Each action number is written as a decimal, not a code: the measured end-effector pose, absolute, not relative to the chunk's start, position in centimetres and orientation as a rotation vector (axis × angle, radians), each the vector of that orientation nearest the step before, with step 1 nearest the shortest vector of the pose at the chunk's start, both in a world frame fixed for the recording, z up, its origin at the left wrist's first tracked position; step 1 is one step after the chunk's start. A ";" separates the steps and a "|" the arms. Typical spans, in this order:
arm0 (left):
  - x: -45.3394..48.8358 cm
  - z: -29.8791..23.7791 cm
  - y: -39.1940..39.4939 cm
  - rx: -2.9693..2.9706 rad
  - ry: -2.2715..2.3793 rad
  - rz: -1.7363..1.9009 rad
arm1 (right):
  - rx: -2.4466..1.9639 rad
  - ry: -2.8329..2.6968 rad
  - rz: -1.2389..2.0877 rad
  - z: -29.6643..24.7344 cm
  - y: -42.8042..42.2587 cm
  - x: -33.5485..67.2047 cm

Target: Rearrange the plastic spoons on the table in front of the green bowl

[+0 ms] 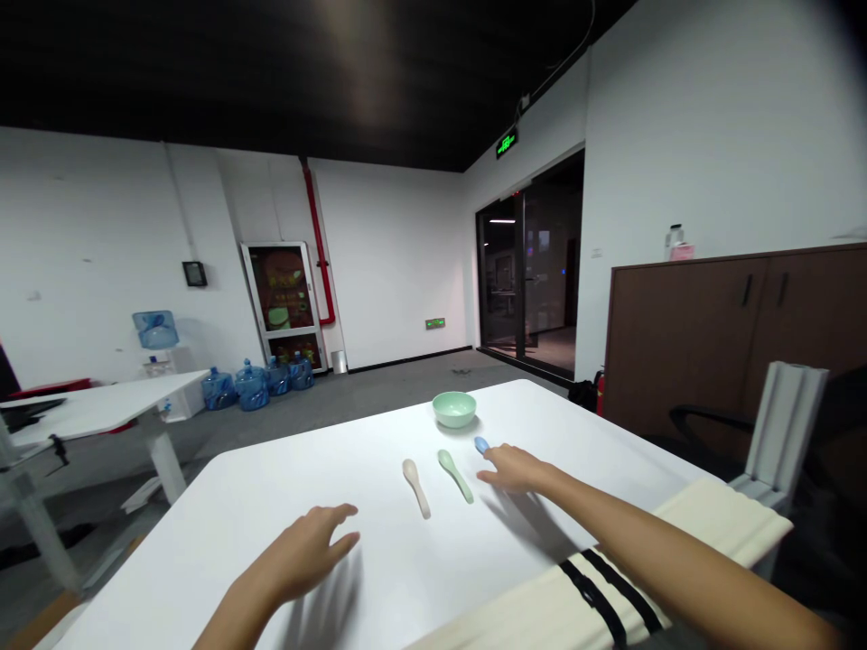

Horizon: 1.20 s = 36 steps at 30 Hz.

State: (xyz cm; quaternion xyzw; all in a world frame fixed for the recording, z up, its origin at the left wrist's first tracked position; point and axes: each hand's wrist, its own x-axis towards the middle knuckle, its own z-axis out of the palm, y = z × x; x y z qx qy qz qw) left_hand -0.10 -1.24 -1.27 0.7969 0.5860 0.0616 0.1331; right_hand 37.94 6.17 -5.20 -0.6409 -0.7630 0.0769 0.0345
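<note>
My right hand point(516, 468) is over the blue spoon point(481, 444), thumb and fingers apart. Only the spoon's rounded end shows; its handle is hidden behind the hand, so contact is unclear. Left of it lie a light green spoon point(455, 476) and a beige spoon point(415, 487), both with their rounded ends pointing away from me. A mint green bowl point(454, 412) stands upright beyond the spoons, close to the far edge. My left hand point(308, 551) hovers above the table's left part, thumb and fingers spread, holding nothing.
The white table point(271, 487) carries everything. Cream cloth with black stripes point(542, 605) lies along its near right edge. A grey metal post point(786, 433) and a black chair point(704, 424) are at the right. Another white table point(122, 406) and blue water bottles point(252, 386) stand left.
</note>
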 end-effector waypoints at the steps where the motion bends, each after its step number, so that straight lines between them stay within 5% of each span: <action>1: -0.1 -1.3 -1.2 2.312 1.699 0.181 | -1.968 -2.343 0.241 -5.3 6.2 38.0; 36: -0.6 -1.6 -1.4 2.311 1.678 0.194 | -1.847 -2.307 0.095 -3.8 7.8 35.9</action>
